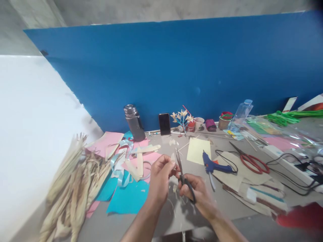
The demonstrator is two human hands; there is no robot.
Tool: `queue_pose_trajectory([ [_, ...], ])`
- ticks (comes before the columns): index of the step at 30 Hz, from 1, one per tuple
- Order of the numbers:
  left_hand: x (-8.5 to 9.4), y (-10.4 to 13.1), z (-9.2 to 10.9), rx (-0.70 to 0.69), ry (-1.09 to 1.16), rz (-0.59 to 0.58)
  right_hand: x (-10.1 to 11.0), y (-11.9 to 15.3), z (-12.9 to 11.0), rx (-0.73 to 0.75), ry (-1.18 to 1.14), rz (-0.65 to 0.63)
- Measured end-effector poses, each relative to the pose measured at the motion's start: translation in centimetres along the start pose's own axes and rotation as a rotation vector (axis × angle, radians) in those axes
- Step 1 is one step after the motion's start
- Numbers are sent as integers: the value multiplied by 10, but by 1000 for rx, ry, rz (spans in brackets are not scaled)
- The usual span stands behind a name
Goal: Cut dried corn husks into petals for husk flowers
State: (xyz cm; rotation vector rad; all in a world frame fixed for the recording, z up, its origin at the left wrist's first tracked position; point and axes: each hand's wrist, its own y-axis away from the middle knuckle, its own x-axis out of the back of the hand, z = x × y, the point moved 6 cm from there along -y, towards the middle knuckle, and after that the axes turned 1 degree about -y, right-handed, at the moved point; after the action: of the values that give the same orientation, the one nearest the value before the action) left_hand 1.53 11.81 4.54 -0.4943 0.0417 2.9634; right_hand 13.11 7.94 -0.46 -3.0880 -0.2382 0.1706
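My right hand (193,188) is closed around the black handles of a pair of scissors (180,164), whose blades point up and away from me. Close beside the blades, my left hand (161,173) pinches a small pale piece of corn husk (173,157) between thumb and fingertips. Whether the blades touch the piece I cannot tell. Small pale scraps (175,189) lie on the table beneath my hands. Left of my left hand are cut strips of dried corn husk (136,168) and a blue paper sheet (127,198).
Dried corn husks (75,188) are heaped at the left. A thermos (135,122), a phone (164,124) and a husk-flower stem (182,117) stand along the blue panel. To the right lie a blue glue gun (214,164), red-handled scissors (252,161) and a white power strip (287,164) with cables.
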Motion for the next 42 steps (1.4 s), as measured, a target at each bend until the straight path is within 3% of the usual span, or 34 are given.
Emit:
queue_pose_trajectory([
  [12, -1, 2, 1, -4, 8, 25, -4, 4, -5, 7, 24, -60],
  [31, -1, 4, 2, -37, -32, 13, -5, 7, -6, -35, 76, 4],
  [42, -1, 6, -1, -28, -54, -9, -6, 7, -2, -73, -4, 38],
])
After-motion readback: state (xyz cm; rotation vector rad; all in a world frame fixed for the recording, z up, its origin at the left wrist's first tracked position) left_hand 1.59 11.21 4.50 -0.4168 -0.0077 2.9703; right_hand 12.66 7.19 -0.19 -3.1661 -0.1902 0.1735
